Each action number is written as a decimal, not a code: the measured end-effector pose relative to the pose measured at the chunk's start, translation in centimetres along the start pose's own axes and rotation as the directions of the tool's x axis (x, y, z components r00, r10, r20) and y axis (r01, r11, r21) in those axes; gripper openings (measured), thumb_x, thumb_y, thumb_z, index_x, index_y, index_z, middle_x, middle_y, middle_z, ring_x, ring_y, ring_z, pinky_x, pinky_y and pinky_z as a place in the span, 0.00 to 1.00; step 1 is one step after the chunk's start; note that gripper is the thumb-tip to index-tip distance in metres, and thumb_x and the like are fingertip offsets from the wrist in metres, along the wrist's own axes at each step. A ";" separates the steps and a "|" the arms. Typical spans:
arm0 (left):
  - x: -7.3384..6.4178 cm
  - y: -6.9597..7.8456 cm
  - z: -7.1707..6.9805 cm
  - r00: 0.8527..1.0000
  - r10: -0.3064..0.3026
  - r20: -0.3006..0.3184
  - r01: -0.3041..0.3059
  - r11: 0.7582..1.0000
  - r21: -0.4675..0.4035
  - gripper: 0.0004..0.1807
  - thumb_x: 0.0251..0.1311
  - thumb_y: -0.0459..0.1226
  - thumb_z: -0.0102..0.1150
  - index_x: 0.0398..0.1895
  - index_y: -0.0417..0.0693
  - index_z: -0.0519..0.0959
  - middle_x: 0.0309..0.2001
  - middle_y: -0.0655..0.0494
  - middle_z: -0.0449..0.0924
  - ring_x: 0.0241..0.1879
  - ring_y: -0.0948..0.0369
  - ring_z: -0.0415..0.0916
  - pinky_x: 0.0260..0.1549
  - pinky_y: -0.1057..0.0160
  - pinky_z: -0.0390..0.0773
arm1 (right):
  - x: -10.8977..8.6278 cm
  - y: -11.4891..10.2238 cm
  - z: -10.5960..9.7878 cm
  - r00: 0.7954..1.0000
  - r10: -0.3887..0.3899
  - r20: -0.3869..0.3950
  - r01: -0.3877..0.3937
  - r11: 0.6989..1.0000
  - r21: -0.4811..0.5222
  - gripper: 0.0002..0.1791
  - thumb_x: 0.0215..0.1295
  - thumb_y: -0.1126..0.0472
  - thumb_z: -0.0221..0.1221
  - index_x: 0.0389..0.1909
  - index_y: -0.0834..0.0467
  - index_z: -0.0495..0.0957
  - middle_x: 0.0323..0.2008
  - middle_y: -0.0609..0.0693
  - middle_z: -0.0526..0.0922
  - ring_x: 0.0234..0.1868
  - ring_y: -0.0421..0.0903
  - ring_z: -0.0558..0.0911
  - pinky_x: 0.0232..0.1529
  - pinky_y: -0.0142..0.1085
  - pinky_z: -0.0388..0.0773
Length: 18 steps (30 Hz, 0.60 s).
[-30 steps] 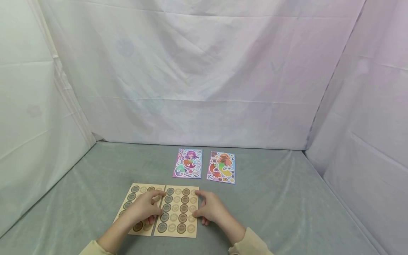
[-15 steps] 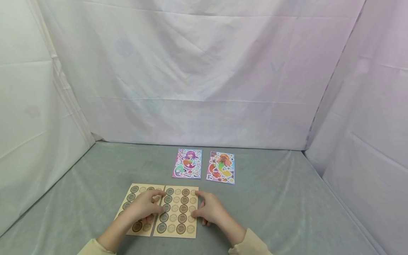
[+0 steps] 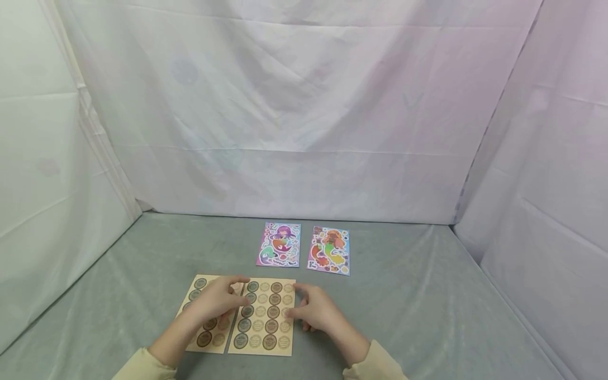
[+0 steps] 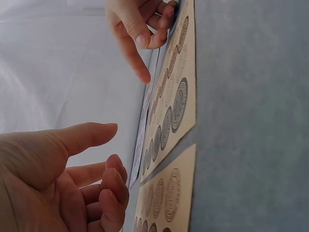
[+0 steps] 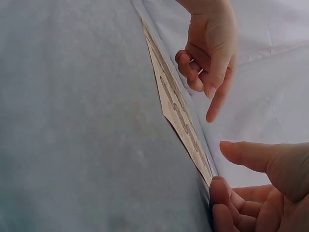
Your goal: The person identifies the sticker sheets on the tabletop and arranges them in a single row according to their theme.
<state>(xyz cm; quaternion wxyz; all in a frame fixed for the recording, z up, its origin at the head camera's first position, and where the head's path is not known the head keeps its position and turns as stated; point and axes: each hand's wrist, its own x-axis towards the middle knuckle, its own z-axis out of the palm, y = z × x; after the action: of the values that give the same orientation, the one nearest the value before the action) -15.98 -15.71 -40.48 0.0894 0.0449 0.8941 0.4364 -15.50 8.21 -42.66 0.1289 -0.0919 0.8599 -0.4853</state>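
Two cream sheets of round seal stickers lie flat, side by side with a narrow gap: the right sticker sheet and the left sticker sheet. My left hand is over the left sheet, its index finger and thumb reaching to the right sheet's left edge. At that sheet's right edge is my right hand, thumb and index finger apart. The left wrist view shows the left hand raised off the paper with nothing between thumb and fingers. In the right wrist view, the right hand's lower fingers are beside the sheet's edge.
Farther back lie two colourful mermaid sticker sheets, one purple-pink and one orange-green. A grey-green cloth covers the table. White fabric hangs behind and at both sides.
My left hand has shifted slightly up and to the right, its thumb rising along the right sheet's left edge. The right hand has barely moved, and the sheets lie as before.
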 end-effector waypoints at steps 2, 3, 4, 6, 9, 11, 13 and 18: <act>0.1 0.2 -0.1 1.000 -0.004 -0.008 0.004 1.000 -0.001 0.29 0.51 0.36 0.69 0.58 0.41 0.75 0.14 0.53 0.68 0.09 0.64 0.58 0.09 0.69 0.58 | 0.1 0.1 -0.2 1.000 -0.007 -0.011 0.007 1.000 -0.004 0.38 0.51 0.63 0.70 0.64 0.67 0.67 0.15 0.50 0.75 0.09 0.40 0.70 0.09 0.28 0.65; 0.2 0.3 -0.1 1.000 -0.006 -0.010 0.006 1.000 -0.005 0.29 0.51 0.37 0.69 0.58 0.42 0.75 0.16 0.52 0.69 0.09 0.64 0.58 0.09 0.69 0.58 | 0.2 0.1 -0.3 1.000 -0.011 -0.015 0.011 1.000 -0.007 0.38 0.51 0.63 0.70 0.63 0.67 0.67 0.15 0.50 0.75 0.09 0.40 0.70 0.09 0.28 0.65; 0.2 0.4 -0.1 1.000 -0.008 -0.009 0.008 1.000 -0.012 0.28 0.52 0.37 0.69 0.59 0.42 0.75 0.17 0.51 0.70 0.09 0.63 0.59 0.10 0.69 0.59 | 0.2 0.1 -0.4 1.000 -0.016 -0.020 0.016 1.000 -0.009 0.38 0.52 0.62 0.70 0.63 0.68 0.68 0.15 0.50 0.75 0.09 0.39 0.70 0.10 0.28 0.65; 0.3 0.5 -0.1 1.000 -0.006 -0.002 0.006 1.000 -0.022 0.29 0.52 0.36 0.68 0.60 0.42 0.75 0.19 0.50 0.72 0.10 0.63 0.60 0.10 0.69 0.60 | 0.3 0.2 -0.6 0.999 -0.026 -0.026 0.026 1.000 -0.014 0.37 0.52 0.62 0.69 0.63 0.68 0.68 0.15 0.50 0.75 0.09 0.39 0.70 0.11 0.28 0.64; 0.5 0.6 -0.2 1.000 -0.004 0.009 0.004 0.999 -0.044 0.29 0.55 0.36 0.66 0.61 0.41 0.73 0.22 0.48 0.74 0.10 0.62 0.62 0.10 0.68 0.60 | 0.5 0.2 -0.8 0.999 -0.038 -0.037 0.037 0.999 -0.023 0.35 0.53 0.61 0.69 0.62 0.68 0.69 0.15 0.49 0.74 0.10 0.39 0.70 0.13 0.30 0.64; 0.7 0.7 -0.2 1.000 0.002 0.008 -0.002 0.999 -0.043 0.28 0.56 0.36 0.65 0.62 0.41 0.72 0.23 0.48 0.75 0.10 0.61 0.64 0.10 0.67 0.61 | 0.7 0.2 -1.0 0.998 -0.044 -0.046 0.042 0.999 -0.031 0.34 0.54 0.60 0.68 0.61 0.68 0.69 0.15 0.48 0.74 0.11 0.39 0.70 0.14 0.31 0.65; 0.9 0.8 -0.3 1.000 0.010 0.003 -0.010 0.999 -0.038 0.28 0.57 0.36 0.64 0.62 0.41 0.72 0.24 0.49 0.76 0.11 0.59 0.66 0.11 0.66 0.62 | 0.8 0.1 -1.1 0.997 -0.048 -0.059 0.045 0.998 -0.036 0.34 0.55 0.59 0.68 0.61 0.68 0.70 0.15 0.48 0.74 0.11 0.40 0.71 0.16 0.32 0.65; 1.8 1.0 -0.7 0.999 0.039 -0.021 -0.040 0.999 -0.027 0.27 0.58 0.36 0.63 0.61 0.38 0.72 0.25 0.48 0.76 0.17 0.55 0.71 0.16 0.62 0.69 | 1.4 -0.1 -1.6 0.992 -0.083 -0.100 0.080 0.996 -0.033 0.32 0.56 0.61 0.67 0.60 0.69 0.70 0.21 0.49 0.75 0.17 0.42 0.74 0.18 0.34 0.71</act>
<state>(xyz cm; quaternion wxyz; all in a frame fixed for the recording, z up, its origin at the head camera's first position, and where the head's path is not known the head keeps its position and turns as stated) -17.86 -15.35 -39.46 0.0724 0.0570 0.8880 0.4506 -17.29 9.02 -41.96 0.0638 -0.1039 0.8677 -0.4819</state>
